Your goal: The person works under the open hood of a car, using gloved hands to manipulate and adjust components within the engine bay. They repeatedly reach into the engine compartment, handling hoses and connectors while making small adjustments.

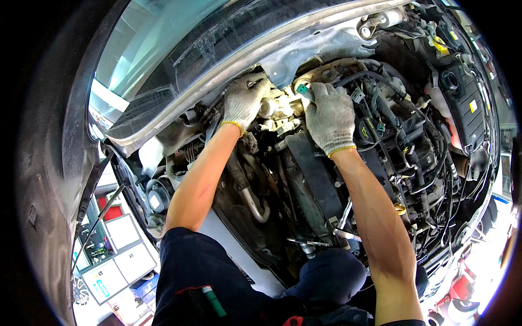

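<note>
Both my hands wear grey knitted gloves with yellow cuffs and reach deep into a car's engine bay, close to the rear wall. The fingers of my left hand [244, 103] are curled at the metal parts below the rear panel; a small shiny piece shows at them, too unclear to name. My right hand [331, 119] is closed on a small green-ended object [302, 89], its other end hidden by the glove. Between the hands, brightly lit metal engine parts [280, 111] show. Below my right hand lies the long dark engine cover [314, 168].
A ratchet [347, 235] and a thin metal tool [309, 242] lie on the engine near me. Wiring and corrugated hoses [389, 114] crowd the right side. A black ribbed box [462, 100] stands far right. A curved metal pipe [254, 206] runs left of the engine.
</note>
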Action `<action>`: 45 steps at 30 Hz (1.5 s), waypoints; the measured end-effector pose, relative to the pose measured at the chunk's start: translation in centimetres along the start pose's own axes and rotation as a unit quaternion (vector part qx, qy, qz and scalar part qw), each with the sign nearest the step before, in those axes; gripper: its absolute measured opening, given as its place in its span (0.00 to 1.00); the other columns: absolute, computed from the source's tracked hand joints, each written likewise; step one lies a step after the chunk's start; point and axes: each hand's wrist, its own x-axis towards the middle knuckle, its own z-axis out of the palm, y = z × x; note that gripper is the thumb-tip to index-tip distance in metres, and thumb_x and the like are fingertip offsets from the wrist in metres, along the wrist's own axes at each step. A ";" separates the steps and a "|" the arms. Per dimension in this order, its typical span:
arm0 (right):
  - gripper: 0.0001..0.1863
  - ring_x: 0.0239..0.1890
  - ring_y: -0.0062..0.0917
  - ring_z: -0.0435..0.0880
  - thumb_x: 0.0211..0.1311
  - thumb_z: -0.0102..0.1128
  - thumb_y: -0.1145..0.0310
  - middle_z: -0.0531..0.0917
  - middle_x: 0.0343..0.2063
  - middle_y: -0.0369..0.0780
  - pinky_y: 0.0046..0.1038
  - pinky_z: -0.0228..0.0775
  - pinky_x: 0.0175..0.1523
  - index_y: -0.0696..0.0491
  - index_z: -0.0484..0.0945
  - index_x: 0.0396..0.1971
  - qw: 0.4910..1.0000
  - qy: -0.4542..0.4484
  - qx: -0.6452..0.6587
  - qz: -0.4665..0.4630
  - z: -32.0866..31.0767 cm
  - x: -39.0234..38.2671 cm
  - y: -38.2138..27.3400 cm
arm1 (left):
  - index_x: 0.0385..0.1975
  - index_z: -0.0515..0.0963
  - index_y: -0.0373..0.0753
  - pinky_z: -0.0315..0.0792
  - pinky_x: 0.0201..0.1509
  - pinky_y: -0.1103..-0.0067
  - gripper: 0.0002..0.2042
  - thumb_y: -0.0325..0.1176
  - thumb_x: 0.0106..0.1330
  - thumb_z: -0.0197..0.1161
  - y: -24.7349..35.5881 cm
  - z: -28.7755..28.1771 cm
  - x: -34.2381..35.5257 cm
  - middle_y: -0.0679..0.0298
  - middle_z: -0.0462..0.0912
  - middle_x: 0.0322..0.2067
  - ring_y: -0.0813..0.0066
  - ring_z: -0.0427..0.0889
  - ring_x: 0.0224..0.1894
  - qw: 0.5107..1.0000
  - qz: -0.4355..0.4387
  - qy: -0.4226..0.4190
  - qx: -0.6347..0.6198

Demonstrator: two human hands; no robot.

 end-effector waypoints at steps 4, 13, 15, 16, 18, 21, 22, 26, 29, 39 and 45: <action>0.18 0.45 0.43 0.78 0.52 0.62 0.72 0.83 0.40 0.43 0.43 0.72 0.52 0.53 0.79 0.46 1.000 0.009 0.010 -0.001 0.0 -0.1 -0.2 | 0.45 0.86 0.38 0.76 0.52 0.73 0.16 0.44 0.68 0.64 -0.5 -0.9 -0.4 0.58 0.89 0.44 0.66 0.86 0.45 0.992 0.060 -0.025 0.107; 0.15 0.45 0.42 0.80 0.51 0.66 0.68 0.82 0.38 0.44 0.42 0.73 0.51 0.54 0.79 0.41 1.000 0.015 -0.006 -0.010 0.1 0.1 0.0 | 0.39 0.85 0.37 0.75 0.51 0.70 0.14 0.41 0.68 0.59 0.0 -1.3 0.0 0.53 0.87 0.40 0.63 0.85 0.42 0.986 0.047 -0.046 0.154; 0.15 0.45 0.42 0.80 0.52 0.66 0.68 0.82 0.38 0.44 0.42 0.73 0.51 0.54 0.79 0.41 1.000 0.015 -0.002 -0.012 0.0 0.0 -0.2 | 0.36 0.83 0.36 0.75 0.49 0.69 0.13 0.39 0.67 0.58 -0.5 -1.5 1.5 0.52 0.85 0.38 0.62 0.84 0.41 0.976 0.031 -0.085 0.197; 0.15 0.44 0.41 0.80 0.52 0.66 0.68 0.82 0.39 0.44 0.42 0.73 0.51 0.54 0.79 0.41 1.000 0.013 -0.001 -0.011 0.1 -0.1 -0.3 | 0.38 0.84 0.35 0.78 0.50 0.65 0.13 0.38 0.64 0.60 0.9 -2.2 1.8 0.44 0.84 0.42 0.49 0.86 0.45 0.954 -0.013 -0.146 0.263; 0.15 0.44 0.41 0.80 0.52 0.66 0.68 0.82 0.39 0.44 0.42 0.73 0.51 0.54 0.79 0.41 1.000 0.017 -0.001 -0.015 0.1 -0.1 -0.5 | 0.39 0.83 0.36 0.76 0.50 0.64 0.12 0.36 0.66 0.57 -1.5 -1.6 3.0 0.47 0.85 0.42 0.51 0.85 0.45 0.916 0.056 -0.153 0.366; 0.16 0.45 0.41 0.80 0.52 0.65 0.68 0.82 0.39 0.43 0.42 0.73 0.52 0.54 0.79 0.42 0.999 0.027 -0.006 -0.018 0.1 -0.1 0.0 | 0.41 0.83 0.38 0.76 0.49 0.62 0.11 0.32 0.67 0.56 -0.7 -0.9 3.6 0.47 0.85 0.43 0.48 0.84 0.46 0.857 0.104 -0.182 0.471; 0.16 0.45 0.41 0.80 0.52 0.65 0.68 0.82 0.39 0.43 0.42 0.73 0.52 0.54 0.79 0.42 0.999 0.029 -0.005 -0.022 0.1 -0.2 -0.2 | 0.41 0.83 0.38 0.77 0.49 0.62 0.10 0.32 0.67 0.56 -0.5 -1.2 3.7 0.47 0.85 0.42 0.47 0.84 0.45 0.837 0.110 -0.193 0.500; 0.17 0.45 0.42 0.80 0.53 0.65 0.67 0.83 0.40 0.44 0.42 0.73 0.52 0.53 0.79 0.44 1.000 0.008 0.000 -0.008 0.1 0.0 -0.4 | 0.42 0.83 0.36 0.78 0.46 0.65 0.11 0.32 0.68 0.56 -0.3 -1.7 4.0 0.49 0.86 0.39 0.54 0.86 0.40 0.897 0.090 -0.167 0.400; 0.15 0.45 0.41 0.80 0.54 0.65 0.67 0.83 0.40 0.44 0.42 0.73 0.52 0.54 0.79 0.42 1.000 -0.002 -0.013 -0.008 -0.3 -0.1 -0.1 | 0.46 0.78 0.26 0.79 0.49 0.67 0.12 0.23 0.65 0.57 2.4 -0.3 2.4 0.48 0.86 0.36 0.59 0.87 0.38 0.966 0.036 -0.111 0.232; 0.16 0.43 0.41 0.80 0.52 0.66 0.67 0.82 0.37 0.43 0.42 0.73 0.50 0.53 0.79 0.42 1.000 0.016 0.000 -0.023 0.5 -0.1 -1.3 | 0.61 0.74 0.35 0.74 0.60 0.74 0.18 0.29 0.72 0.59 -2.0 3.8 8.0 0.61 0.82 0.55 0.69 0.79 0.56 0.935 0.339 -0.069 0.081; 0.15 0.44 0.41 0.80 0.54 0.65 0.66 0.82 0.38 0.43 0.42 0.72 0.51 0.54 0.79 0.41 1.000 0.011 -0.014 -0.016 0.3 -0.1 0.2 | 0.53 0.77 0.30 0.73 0.60 0.72 0.19 0.37 0.68 0.63 0.3 2.6 4.0 0.45 0.82 0.53 0.53 0.82 0.55 0.985 0.151 -0.041 0.074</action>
